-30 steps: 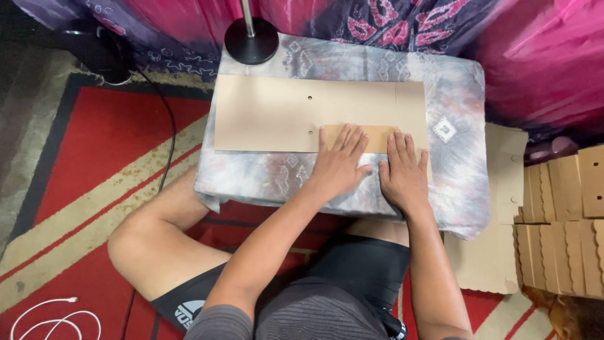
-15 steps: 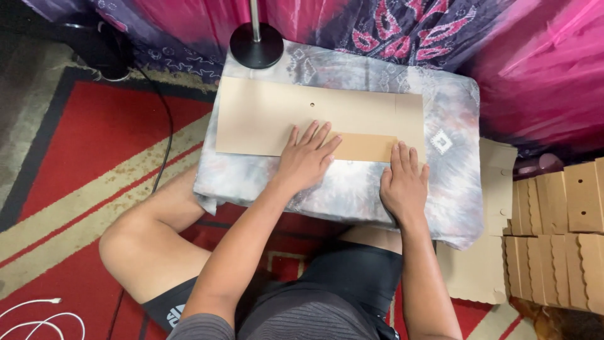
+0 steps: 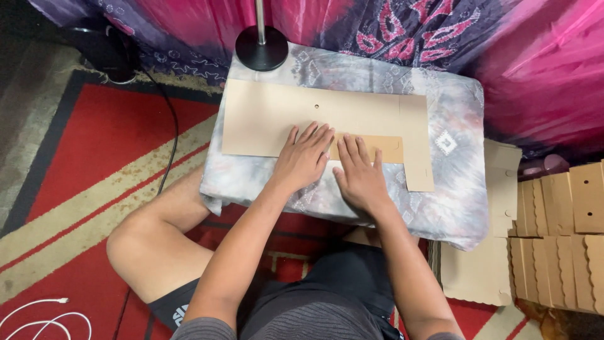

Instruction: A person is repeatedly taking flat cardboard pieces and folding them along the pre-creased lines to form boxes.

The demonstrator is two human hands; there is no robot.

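While pressing flat, both hands on the cardboard sheet [image 3: 314,116], which lies across the tabletop [image 3: 453,189] under a grey patterned cloth, long side running left to right. Left hand [image 3: 303,157] open, fingers spread, palm down on the near edge of the sheet, gripping nothing. Right hand [image 3: 360,176] same: flat, fingers together, fingertips on the darker folded flap [image 3: 387,150], heel of palm on the cloth. Nothing held in either.

Handling judgement:
- Light, thin corrugated board; stiff along the panel, weak at the scored fold lines.
- Likely to crease or kink if lifted by one corner; better taken at both short ends or at the near long edge with two hands.
- Dry matte surface, not slippery, but cloth beneath could let it slide under sideways push.
- Small punched hole [image 3: 316,106] near the far edge; no use as a grip.
- Right-end tab [image 3: 418,170] hangs toward the near side, easy to bend by accident.

Around: black round lamp base [image 3: 262,48] at far edge, touching or just beside the sheet's far side, cannot tell which. Stack of folded cardboard boxes [image 3: 560,245] on the floor to the right, well apart. Red rug [image 3: 82,164] to the left, white cable [image 3: 38,318] at near left corner.
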